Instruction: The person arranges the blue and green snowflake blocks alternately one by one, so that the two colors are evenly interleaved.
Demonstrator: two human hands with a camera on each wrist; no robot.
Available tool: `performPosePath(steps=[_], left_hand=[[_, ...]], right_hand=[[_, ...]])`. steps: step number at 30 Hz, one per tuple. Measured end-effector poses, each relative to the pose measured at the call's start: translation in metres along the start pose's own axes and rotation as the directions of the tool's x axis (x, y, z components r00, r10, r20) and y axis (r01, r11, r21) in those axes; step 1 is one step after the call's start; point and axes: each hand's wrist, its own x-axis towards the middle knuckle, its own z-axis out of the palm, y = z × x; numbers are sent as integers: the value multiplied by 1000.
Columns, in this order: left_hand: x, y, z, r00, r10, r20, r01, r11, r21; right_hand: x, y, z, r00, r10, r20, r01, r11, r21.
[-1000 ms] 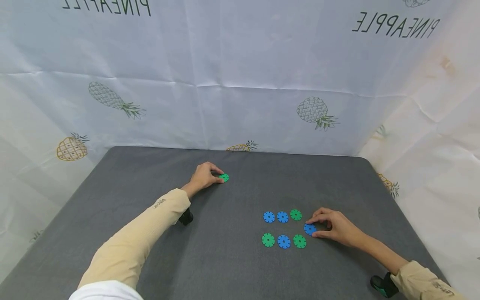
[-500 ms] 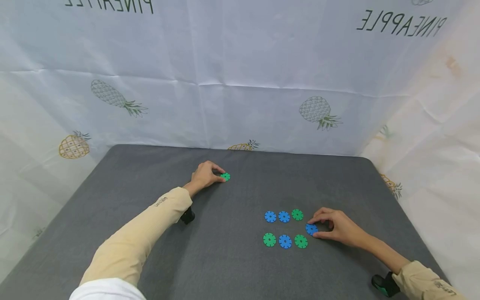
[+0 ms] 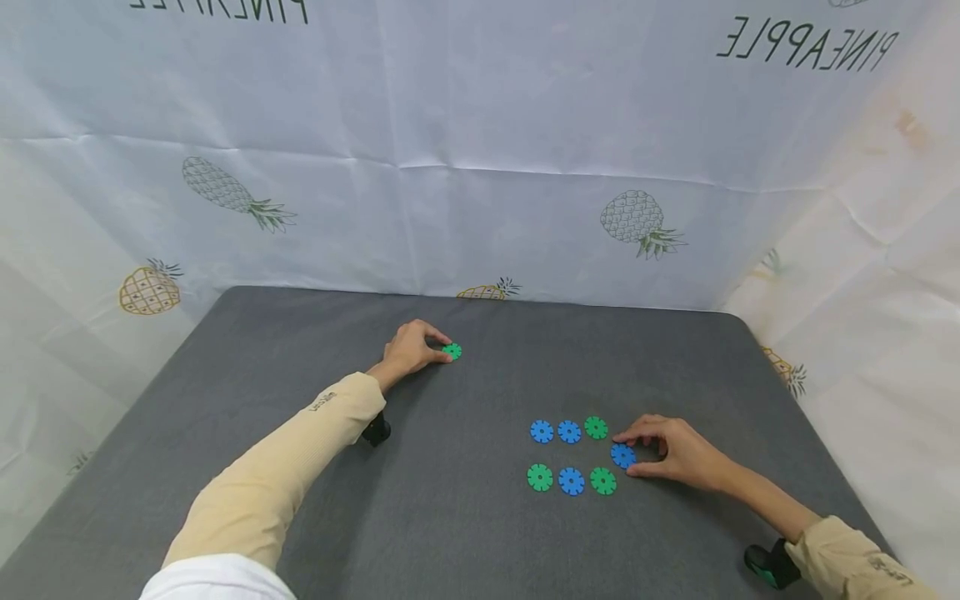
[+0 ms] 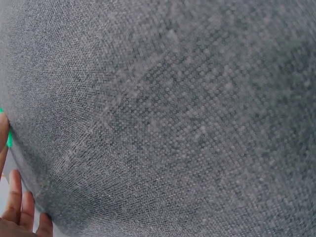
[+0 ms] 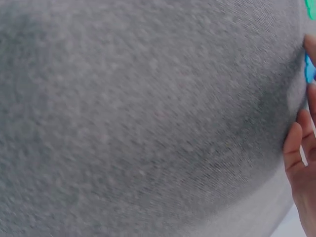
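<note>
My left hand (image 3: 408, 348) pinches a green notched plastic disc (image 3: 453, 352) between thumb and forefinger, over the far middle of the table. In the left wrist view only a sliver of green disc (image 4: 9, 139) shows by the fingertips at the left edge. My right hand (image 3: 682, 452) is around a blue notched disc (image 3: 623, 456) on the table, thumb and forefinger spread at its two sides. To its left lie two rows of similar discs. The far row has two blue discs and a green disc (image 3: 596, 427); the near row has a blue disc (image 3: 572, 481) between two green ones.
The grey cloth-covered table (image 3: 450, 517) has rounded far corners. Behind it hangs a white curtain (image 3: 480, 225) printed with pineapples. Dark wrist devices are strapped on at both sleeves.
The forefinger of my right hand has eased slightly off the blue disc's edge. My left hand keeps its pinch on the green disc, and the view has shifted slightly.
</note>
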Motion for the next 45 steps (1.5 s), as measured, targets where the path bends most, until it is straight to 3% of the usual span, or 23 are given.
performPosePath(steps=[6, 11, 20, 25, 36, 45], left_hand=[[2, -2, 1, 1000, -6, 6, 6, 1000, -2], [4, -2, 2, 1000, 1, 8, -1, 1000, 6], [3, 0, 1, 1000, 16, -7, -16, 1000, 15], [5, -1, 2, 1000, 3, 9, -3, 1000, 11], [4, -1, 0, 1000, -5, 12, 5, 1000, 15], [5, -3, 1, 1000, -7, 9, 7, 1000, 11]], right_hand=[[1, 0, -3, 999, -31, 28, 30, 999, 37], [-1, -1, -3, 999, -32, 3, 32, 999, 36], [0, -1, -4, 995, 73, -61, -71, 997, 32], [4, 1, -4, 990, 128, -51, -122, 987, 106], [12, -2, -5, 990, 119, -71, -104, 977, 186], [28, -2, -6, 974, 198, -115, -167, 959, 230]])
